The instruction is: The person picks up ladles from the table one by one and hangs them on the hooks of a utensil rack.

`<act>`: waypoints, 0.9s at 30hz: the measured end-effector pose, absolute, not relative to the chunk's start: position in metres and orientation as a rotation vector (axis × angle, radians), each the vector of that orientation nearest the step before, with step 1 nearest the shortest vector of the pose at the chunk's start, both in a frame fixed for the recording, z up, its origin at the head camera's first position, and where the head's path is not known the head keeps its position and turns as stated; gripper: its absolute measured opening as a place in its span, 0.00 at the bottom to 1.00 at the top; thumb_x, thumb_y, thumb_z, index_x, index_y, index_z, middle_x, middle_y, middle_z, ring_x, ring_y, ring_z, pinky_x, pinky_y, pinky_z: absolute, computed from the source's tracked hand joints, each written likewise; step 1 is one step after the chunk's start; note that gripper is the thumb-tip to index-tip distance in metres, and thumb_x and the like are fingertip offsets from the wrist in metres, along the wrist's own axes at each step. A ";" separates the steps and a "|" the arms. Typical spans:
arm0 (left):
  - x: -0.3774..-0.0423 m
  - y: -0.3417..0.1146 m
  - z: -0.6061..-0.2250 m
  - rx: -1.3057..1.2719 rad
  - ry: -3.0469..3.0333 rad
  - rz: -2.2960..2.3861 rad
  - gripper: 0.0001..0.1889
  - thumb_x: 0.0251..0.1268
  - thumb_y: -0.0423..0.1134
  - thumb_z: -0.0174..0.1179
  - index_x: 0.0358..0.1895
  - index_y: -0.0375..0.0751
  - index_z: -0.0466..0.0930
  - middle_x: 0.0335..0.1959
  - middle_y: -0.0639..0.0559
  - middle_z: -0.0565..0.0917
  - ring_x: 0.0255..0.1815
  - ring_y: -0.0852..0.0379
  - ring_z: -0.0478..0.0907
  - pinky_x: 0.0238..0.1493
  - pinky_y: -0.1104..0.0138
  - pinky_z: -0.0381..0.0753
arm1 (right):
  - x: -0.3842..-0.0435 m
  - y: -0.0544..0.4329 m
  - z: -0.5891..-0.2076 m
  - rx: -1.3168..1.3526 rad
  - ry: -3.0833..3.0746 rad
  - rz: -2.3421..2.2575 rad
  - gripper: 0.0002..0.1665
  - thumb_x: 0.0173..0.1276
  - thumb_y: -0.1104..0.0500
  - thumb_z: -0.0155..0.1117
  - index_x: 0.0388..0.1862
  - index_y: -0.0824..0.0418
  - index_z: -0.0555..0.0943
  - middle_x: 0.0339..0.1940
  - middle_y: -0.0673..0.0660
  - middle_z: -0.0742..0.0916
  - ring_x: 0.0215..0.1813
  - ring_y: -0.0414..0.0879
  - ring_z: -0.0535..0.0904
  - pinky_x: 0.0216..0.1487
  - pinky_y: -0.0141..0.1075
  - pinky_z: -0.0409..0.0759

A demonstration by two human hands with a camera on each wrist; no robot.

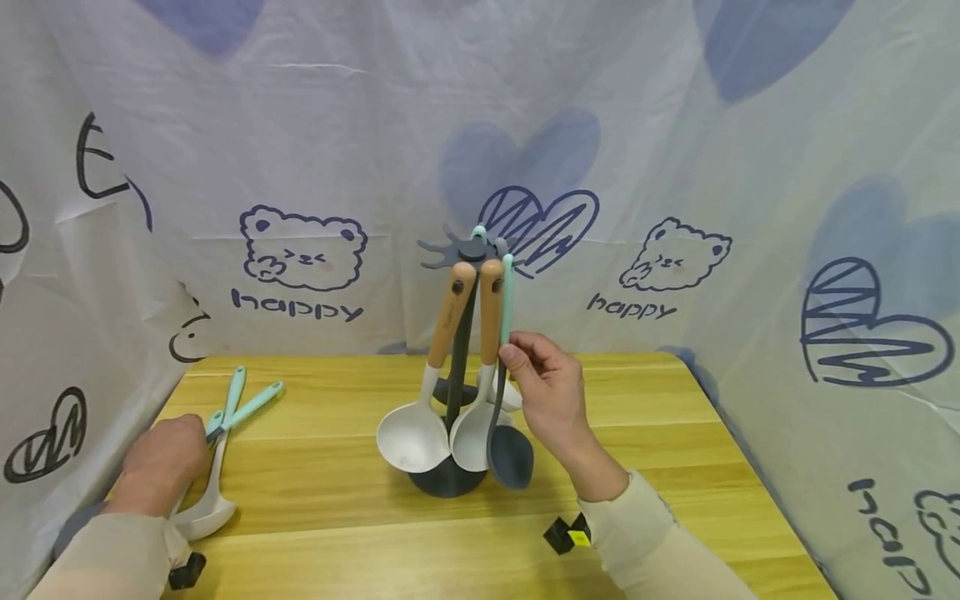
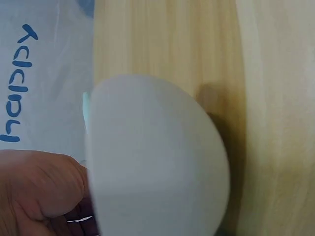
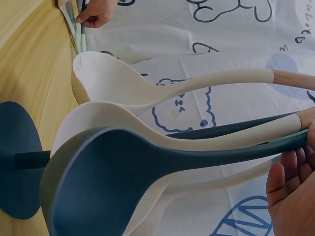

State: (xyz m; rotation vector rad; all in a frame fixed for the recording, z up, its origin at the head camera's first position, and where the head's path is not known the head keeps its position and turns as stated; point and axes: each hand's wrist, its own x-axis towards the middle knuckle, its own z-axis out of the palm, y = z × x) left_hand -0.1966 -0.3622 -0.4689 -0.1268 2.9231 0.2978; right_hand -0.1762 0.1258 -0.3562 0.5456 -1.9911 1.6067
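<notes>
The dark ladle hangs at the right side of the utensil stand, its mint handle pinched between the thumb and fingers of the right hand. Its bowl overlaps the neighbouring white ladle, a wooden-handled one at the stand's front. A second wooden-handled ladle hangs at the front left of the stand, so the two pale bowls and their handles partly cover its pole. Behind the pole, a dark utensil head and a white utensil are half hidden.

Well to the left of the stand, the left hand curls its fingers round mint-handled utensils whose handles cross; exactly which it grips is hidden. A pale ladle bowl lies just beside that hand and blocks much of the left wrist view. Beneath the stand is the wooden table; behind it hangs a printed curtain.
</notes>
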 end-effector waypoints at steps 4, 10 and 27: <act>-0.196 -0.359 -0.464 -0.078 2.987 0.290 0.06 0.69 0.25 0.48 0.35 0.29 0.74 0.32 0.31 0.81 0.33 0.34 0.81 0.35 0.40 0.81 | -0.176 0.126 -0.356 0.544 -1.983 1.619 0.07 0.76 0.68 0.65 0.46 0.70 0.87 0.32 0.67 0.88 0.31 0.37 0.77 0.34 0.27 0.77; -0.196 -0.355 -0.457 -0.047 3.011 0.292 0.07 0.69 0.24 0.47 0.33 0.30 0.74 0.31 0.32 0.81 0.32 0.34 0.81 0.34 0.40 0.81 | -0.176 0.126 -0.356 0.540 -1.987 1.623 0.06 0.76 0.68 0.65 0.45 0.70 0.87 0.32 0.66 0.87 0.31 0.37 0.76 0.34 0.27 0.77; -0.181 -0.319 -0.403 0.050 3.149 0.398 0.05 0.69 0.28 0.55 0.36 0.26 0.76 0.25 0.38 0.80 0.24 0.43 0.76 0.26 0.49 0.77 | -0.177 0.126 -0.357 0.551 -1.980 1.620 0.06 0.75 0.69 0.66 0.45 0.71 0.87 0.32 0.66 0.87 0.31 0.37 0.76 0.34 0.27 0.77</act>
